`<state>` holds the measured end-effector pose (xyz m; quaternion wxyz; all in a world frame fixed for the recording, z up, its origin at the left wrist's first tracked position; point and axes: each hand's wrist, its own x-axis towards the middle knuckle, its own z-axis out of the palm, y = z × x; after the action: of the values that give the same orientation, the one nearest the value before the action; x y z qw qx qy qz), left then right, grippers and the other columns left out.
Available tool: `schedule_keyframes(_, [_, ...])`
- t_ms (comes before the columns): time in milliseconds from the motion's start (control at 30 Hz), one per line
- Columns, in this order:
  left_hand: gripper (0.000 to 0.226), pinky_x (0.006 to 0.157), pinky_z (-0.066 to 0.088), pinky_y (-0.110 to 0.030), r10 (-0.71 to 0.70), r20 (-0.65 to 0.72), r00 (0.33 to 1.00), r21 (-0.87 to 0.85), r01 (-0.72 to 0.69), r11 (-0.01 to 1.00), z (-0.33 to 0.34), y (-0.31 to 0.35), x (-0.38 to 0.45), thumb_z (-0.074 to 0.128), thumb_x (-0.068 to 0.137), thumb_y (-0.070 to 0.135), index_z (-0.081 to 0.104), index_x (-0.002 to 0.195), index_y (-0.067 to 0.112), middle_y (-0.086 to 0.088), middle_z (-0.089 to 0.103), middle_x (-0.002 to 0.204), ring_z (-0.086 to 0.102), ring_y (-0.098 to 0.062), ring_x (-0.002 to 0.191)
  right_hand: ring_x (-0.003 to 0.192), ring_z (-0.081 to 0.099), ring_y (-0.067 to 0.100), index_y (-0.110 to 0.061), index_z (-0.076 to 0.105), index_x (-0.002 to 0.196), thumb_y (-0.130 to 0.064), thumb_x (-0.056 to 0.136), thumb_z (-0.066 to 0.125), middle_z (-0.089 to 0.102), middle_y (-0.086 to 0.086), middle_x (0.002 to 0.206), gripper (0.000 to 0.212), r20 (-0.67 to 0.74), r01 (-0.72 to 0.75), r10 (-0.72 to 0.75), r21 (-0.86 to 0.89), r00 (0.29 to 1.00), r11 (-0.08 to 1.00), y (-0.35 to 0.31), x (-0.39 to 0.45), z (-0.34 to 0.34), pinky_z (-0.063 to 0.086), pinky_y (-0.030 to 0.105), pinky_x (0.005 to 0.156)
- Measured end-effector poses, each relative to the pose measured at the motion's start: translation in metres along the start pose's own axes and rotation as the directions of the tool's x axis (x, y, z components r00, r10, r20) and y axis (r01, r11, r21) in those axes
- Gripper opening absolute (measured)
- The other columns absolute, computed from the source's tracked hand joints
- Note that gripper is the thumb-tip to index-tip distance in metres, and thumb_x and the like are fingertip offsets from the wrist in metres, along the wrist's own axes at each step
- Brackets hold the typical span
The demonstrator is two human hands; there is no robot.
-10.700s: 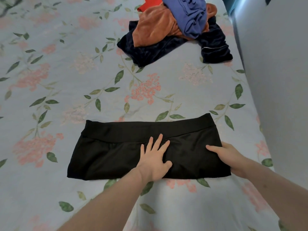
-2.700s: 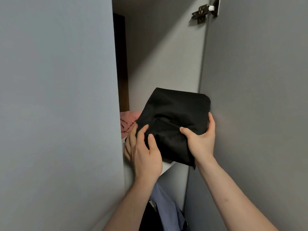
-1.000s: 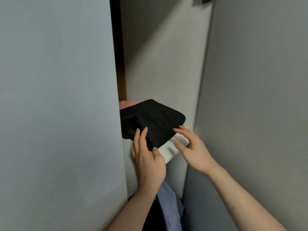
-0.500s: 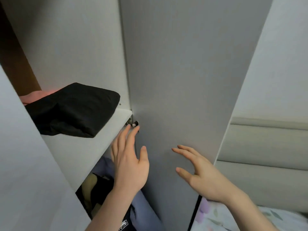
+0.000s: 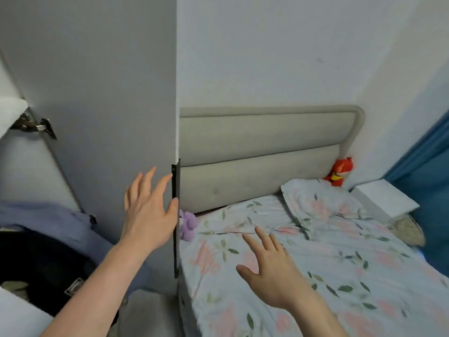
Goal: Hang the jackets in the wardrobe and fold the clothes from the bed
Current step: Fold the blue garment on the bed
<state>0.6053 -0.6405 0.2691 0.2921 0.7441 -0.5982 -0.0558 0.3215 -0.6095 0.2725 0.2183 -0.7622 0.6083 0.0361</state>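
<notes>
Your wardrobe door (image 5: 102,98) stands open at the left, a plain grey panel with a slim black handle strip (image 5: 176,215) running down its free edge and a metal hinge (image 5: 31,125) on its inner side. Inside the wardrobe, low at your left, you have a lavender-blue garment (image 5: 51,220) above a black one (image 5: 41,271). To the right lies the bed (image 5: 303,276), its pale sheet printed with pink flowers and green leaves, with a matching pillow (image 5: 318,200) at the padded headboard.
</notes>
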Motion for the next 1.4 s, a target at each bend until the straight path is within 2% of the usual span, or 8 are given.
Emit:
schedule_keyframes(167, [0.059, 0.127, 0.004, -0.047, 0.169, 0.212, 0.962, 0.08, -0.19, 0.979, 0.025, 0.06, -0.044, 0.047, 0.099, 0.044, 0.038, 0.156, 0.029, -0.001, 0.012, 0.171, 0.002, -0.025, 0.157, 0.159, -0.013, 0.026, -0.041, 0.005, 0.164, -0.061, 0.103, 0.04, -0.014, -0.009, 0.172, 0.074, -0.037, -0.228, 0.23, 0.06, 0.973, 0.972, 0.091, -0.09, 0.003, 0.002, 0.052, 0.129])
schedule_keyframes(367, [0.062, 0.126, 0.004, -0.049, 0.355, 0.396, 0.847, 0.063, -0.411, 0.909, 0.062, 0.157, -0.135, 0.038, 0.097, 0.059, 0.039, 0.155, 0.036, 0.001, 0.013, 0.171, 0.003, -0.028, 0.157, 0.159, -0.014, 0.027, -0.04, 0.005, 0.164, -0.061, 0.103, 0.041, -0.015, -0.008, 0.172, 0.074, -0.036, -0.413, 0.421, 0.134, 0.906, 0.901, 0.184, -0.219, 0.02, 0.0, 0.052, 0.128])
schedule_keyframes(500, [0.076, 0.126, 0.0, -0.048, 0.479, 0.527, 0.702, -0.015, -0.556, 0.831, 0.092, 0.228, -0.207, 0.017, 0.087, 0.07, 0.032, 0.157, 0.042, 0.006, 0.006, 0.172, -0.003, -0.025, 0.158, 0.159, -0.014, 0.027, -0.04, 0.005, 0.164, -0.061, 0.103, 0.041, -0.015, -0.008, 0.172, 0.074, -0.039, -0.548, 0.564, 0.191, 0.825, 0.814, 0.236, -0.315, 0.036, 0.0, 0.052, 0.129])
schedule_keyframes(633, [0.061, 0.127, -0.005, -0.046, 0.587, 0.622, 0.518, -0.108, -0.686, 0.72, 0.111, 0.292, -0.267, 0.026, 0.102, 0.064, 0.019, 0.16, 0.044, 0.01, -0.01, 0.171, -0.016, -0.021, 0.157, 0.159, -0.015, 0.027, -0.041, 0.005, 0.164, -0.063, 0.102, 0.041, -0.017, -0.01, 0.171, 0.074, -0.019, -0.65, 0.68, 0.276, 0.733, 0.708, 0.267, -0.399, 0.05, 0.0, 0.053, 0.128])
schedule_keyframes(767, [0.062, 0.127, -0.006, -0.046, 0.671, 0.669, 0.32, -0.213, -0.782, 0.585, 0.122, 0.342, -0.311, 0.023, 0.101, 0.068, 0.017, 0.159, 0.046, 0.013, -0.013, 0.17, -0.019, -0.019, 0.156, 0.159, -0.012, 0.025, -0.043, 0.009, 0.163, -0.064, 0.101, 0.042, -0.014, -0.012, 0.171, 0.073, -0.003, -0.736, 0.794, 0.373, 0.607, 0.565, 0.275, -0.47, 0.07, 0.002, 0.052, 0.128])
schedule_keyframes(1033, [0.058, 0.128, -0.008, -0.045, 0.751, 0.658, -0.048, -0.45, -0.826, 0.341, 0.16, 0.394, -0.406, 0.031, 0.104, 0.061, 0.022, 0.158, 0.044, 0.012, -0.008, 0.171, -0.015, -0.02, 0.157, 0.16, -0.009, 0.023, -0.043, 0.01, 0.163, -0.062, 0.101, 0.042, -0.011, -0.011, 0.172, 0.071, 0.095, -0.845, 0.945, 0.482, 0.313, 0.231, 0.244, -0.582, 0.147, 0.002, 0.05, 0.129])
schedule_keyframes(1267, [0.059, 0.128, -0.008, -0.045, 0.736, 0.606, -0.302, -0.556, -0.822, 0.121, 0.146, 0.43, -0.507, 0.03, 0.104, 0.062, 0.02, 0.159, 0.044, 0.012, -0.008, 0.171, -0.016, -0.02, 0.157, 0.16, -0.007, 0.024, -0.043, 0.012, 0.162, -0.061, 0.102, 0.042, -0.009, -0.01, 0.172, 0.069, 0.156, -0.833, 0.984, 0.553, 0.086, -0.015, 0.208, -0.684, 0.204, 0.004, 0.05, 0.129])
schedule_keyframes(1400, [0.06, 0.127, -0.008, -0.046, 0.728, 0.566, -0.387, -0.579, -0.815, 0.016, 0.139, 0.452, -0.578, 0.027, 0.103, 0.065, 0.02, 0.159, 0.044, 0.01, -0.007, 0.171, -0.015, -0.022, 0.157, 0.16, -0.004, 0.025, -0.043, 0.013, 0.162, -0.061, 0.1, 0.043, -0.007, -0.007, 0.173, 0.071, 0.195, -0.81, 0.981, 0.574, -0.005, -0.119, 0.196, -0.745, 0.244, 0.008, 0.05, 0.128])
